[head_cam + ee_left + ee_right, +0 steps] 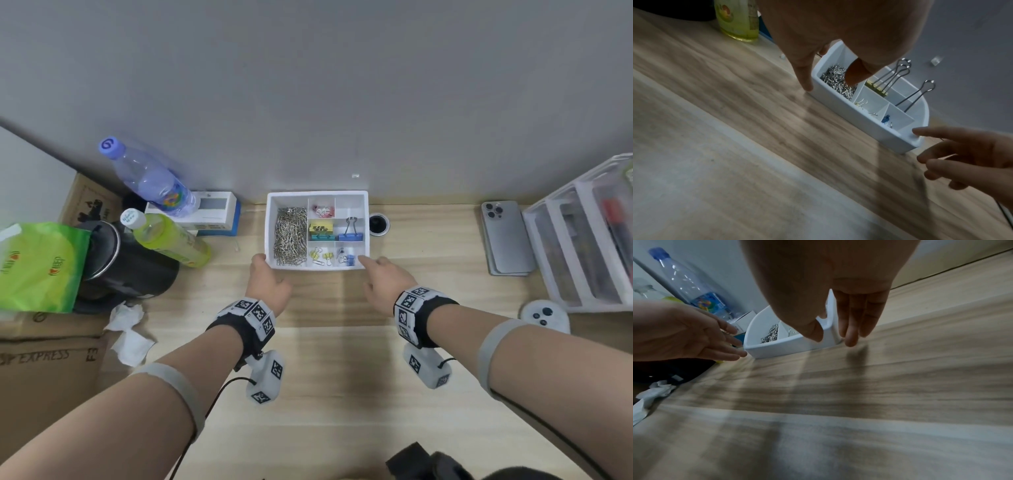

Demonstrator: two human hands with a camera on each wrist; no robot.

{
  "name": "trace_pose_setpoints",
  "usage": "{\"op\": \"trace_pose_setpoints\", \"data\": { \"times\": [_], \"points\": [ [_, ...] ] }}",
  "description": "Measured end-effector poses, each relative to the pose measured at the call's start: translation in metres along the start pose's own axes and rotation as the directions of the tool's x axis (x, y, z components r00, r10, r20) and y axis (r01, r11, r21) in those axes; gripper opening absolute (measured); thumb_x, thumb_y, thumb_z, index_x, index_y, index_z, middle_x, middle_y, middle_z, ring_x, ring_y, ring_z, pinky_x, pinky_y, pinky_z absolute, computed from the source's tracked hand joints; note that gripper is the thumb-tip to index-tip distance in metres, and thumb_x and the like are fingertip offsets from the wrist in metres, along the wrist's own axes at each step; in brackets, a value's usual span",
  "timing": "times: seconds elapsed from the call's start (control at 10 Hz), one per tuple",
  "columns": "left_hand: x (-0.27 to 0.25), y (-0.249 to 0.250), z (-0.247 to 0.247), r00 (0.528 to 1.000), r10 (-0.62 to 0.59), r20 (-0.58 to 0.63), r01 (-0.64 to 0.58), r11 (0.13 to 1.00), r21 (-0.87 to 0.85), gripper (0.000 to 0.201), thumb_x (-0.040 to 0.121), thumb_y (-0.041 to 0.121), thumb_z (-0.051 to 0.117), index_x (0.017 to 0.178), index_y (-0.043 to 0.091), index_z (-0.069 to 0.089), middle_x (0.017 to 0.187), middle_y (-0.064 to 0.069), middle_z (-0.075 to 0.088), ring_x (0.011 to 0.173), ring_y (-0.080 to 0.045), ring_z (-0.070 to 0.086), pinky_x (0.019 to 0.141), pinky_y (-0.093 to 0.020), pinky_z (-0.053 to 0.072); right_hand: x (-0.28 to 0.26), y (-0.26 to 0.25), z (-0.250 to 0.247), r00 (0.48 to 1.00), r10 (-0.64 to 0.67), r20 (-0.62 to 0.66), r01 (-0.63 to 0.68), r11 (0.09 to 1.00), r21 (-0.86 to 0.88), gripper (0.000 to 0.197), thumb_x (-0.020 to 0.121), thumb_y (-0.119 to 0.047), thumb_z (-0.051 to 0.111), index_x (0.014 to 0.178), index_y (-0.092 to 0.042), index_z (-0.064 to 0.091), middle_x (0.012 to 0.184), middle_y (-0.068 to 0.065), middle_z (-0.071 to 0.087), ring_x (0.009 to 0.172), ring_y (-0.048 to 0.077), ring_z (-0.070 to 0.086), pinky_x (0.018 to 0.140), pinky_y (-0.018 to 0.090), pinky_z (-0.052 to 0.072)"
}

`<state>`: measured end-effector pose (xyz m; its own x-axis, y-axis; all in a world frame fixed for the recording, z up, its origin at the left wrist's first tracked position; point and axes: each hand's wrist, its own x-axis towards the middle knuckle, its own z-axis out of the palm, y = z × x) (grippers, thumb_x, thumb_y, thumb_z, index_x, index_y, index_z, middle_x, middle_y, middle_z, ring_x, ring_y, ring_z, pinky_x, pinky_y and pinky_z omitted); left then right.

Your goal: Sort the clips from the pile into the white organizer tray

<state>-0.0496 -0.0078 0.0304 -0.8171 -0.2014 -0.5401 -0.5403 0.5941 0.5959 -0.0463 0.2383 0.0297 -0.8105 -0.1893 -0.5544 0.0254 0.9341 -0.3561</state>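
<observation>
The white organizer tray [318, 268] stands against the back wall. It holds silver paper clips [291, 236] in its long left bay. Pink clips [322, 210], yellow and green binder clips [321, 229], a large blue binder clip [350, 233], small yellow clips [321, 257] and small blue clips [346, 259] fill the other bays. My left hand [264, 274] is at the tray's near-left corner, fingers straight, thumb over the paper clips [836, 76]. My right hand [380, 277] reaches the near-right corner, its straight fingers [851, 334] beside the tray wall [781, 348]. Neither hand holds a clip.
At the left stand a clear water bottle [150, 178], a green drink bottle [171, 240], a black kettle [130, 263], a green bag [41, 267] and crumpled tissue [128, 329]. A cable hole [379, 224], a phone [507, 236], clear drawers [589, 240] and a white controller [544, 315] lie to the right.
</observation>
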Motion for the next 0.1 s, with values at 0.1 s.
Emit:
{"op": "trace_pose_setpoints", "data": {
  "times": [0.1],
  "points": [
    [-0.0146,0.0163,-0.0083,0.996,0.039,-0.078,-0.034,0.997,0.064,0.069,0.086,0.012,0.057,0.145,0.003,0.021,0.143,-0.019,0.036,0.126,-0.031,0.045,0.104,-0.033,0.037,-0.0149,0.0018,-0.0128,0.999,-0.02,-0.039,0.021,0.999,0.024,0.06,0.089,-0.017,0.043,0.147,-0.022,0.028,0.124,0.009,0.051,0.103,0.031,0.059,0.086,0.043,0.052]
  ]
}}
